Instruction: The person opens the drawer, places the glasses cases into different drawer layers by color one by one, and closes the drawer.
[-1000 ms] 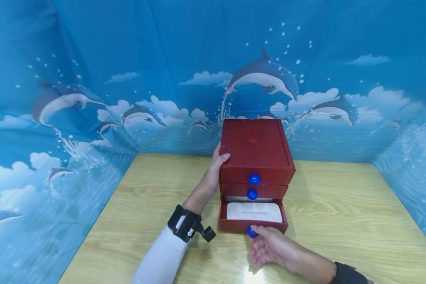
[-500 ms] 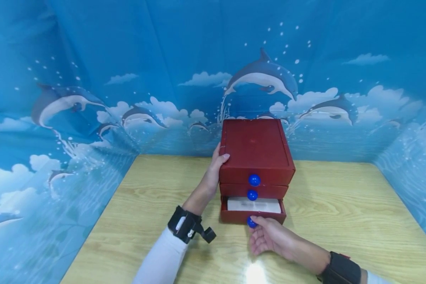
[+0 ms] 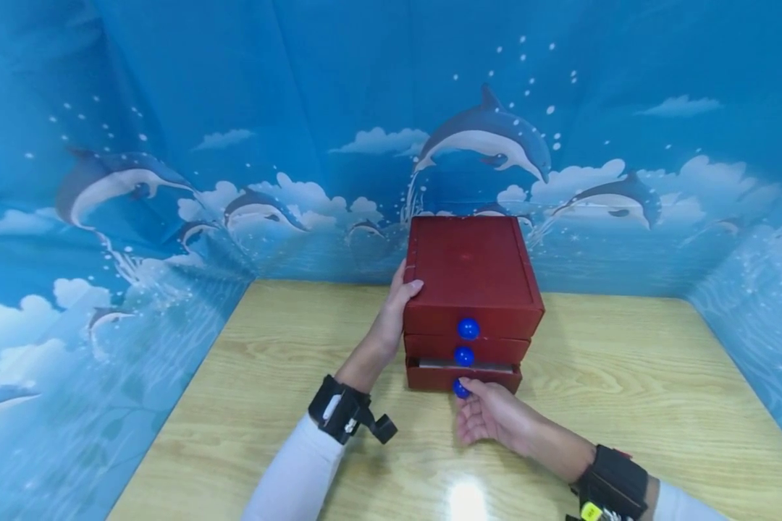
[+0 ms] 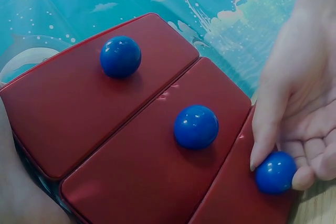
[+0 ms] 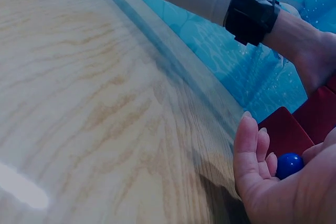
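A dark red three-drawer box [image 3: 465,264] stands on the table, with a round blue knob on each drawer. My left hand [image 3: 391,311] rests along its left side, the thumb lying at the top edge. Down at the front, my right hand [image 3: 498,416] pinches the knob [image 4: 275,172] of the bottom drawer [image 3: 426,378] between thumb and index finger; the other fingers curl loosely below. That drawer is pulled out slightly, and a thin strip of a white object [image 3: 443,364] shows inside. The top drawer knob [image 4: 121,56] and middle drawer knob [image 4: 196,127] are untouched, their drawers closed.
The wood-grain table [image 3: 287,347] extends to both sides of the box. Behind it and at the sides hangs a blue dolphin-print cloth [image 3: 339,87]. Black camera straps sit on the left wrist [image 3: 339,409] and the right wrist [image 3: 612,481].
My right hand has pushed the bottom drawer inward by its knob, away from me, and the white object has mostly slid out of sight. The left hand stays in place.
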`<state>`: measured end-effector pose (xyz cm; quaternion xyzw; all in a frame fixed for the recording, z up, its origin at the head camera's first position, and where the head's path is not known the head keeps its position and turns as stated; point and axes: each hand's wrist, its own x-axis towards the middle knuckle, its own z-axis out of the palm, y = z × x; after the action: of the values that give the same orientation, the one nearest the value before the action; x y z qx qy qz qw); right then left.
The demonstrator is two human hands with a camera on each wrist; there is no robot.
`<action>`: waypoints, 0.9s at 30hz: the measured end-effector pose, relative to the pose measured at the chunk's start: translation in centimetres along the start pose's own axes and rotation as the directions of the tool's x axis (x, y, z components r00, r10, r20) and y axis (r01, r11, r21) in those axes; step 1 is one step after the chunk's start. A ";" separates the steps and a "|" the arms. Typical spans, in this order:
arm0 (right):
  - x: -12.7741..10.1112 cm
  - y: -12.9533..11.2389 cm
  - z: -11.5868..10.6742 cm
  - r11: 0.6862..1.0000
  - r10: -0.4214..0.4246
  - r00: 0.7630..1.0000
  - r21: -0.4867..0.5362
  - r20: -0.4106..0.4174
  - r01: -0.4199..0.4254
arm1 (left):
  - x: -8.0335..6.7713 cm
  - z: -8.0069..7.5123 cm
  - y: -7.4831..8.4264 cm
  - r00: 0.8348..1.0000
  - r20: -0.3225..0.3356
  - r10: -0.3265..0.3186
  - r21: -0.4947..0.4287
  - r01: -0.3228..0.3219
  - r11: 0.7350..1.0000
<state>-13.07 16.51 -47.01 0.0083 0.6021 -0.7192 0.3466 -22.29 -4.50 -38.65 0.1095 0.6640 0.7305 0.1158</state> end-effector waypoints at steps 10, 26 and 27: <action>1.2 -0.5 -0.6 1.000 -0.012 0.999 -0.003 -0.035 0.012 | 0.2 0.1 0.3 1.000 -0.003 0.009 0.011 -0.009 1.000; 2.0 -0.3 -0.7 1.000 -0.002 0.999 0.017 -0.035 0.003 | 0.1 0.0 -0.2 1.000 0.005 0.028 0.007 -0.028 1.000; 2.1 -0.4 -0.7 1.000 -0.002 0.999 0.018 -0.034 0.002 | 0.1 0.0 -0.2 1.000 0.004 0.027 0.009 -0.027 1.000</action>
<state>-15.12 16.15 -47.79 0.0232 0.6014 -0.7248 0.3353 -22.35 -4.48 -38.85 0.1201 0.6655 0.7289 0.1066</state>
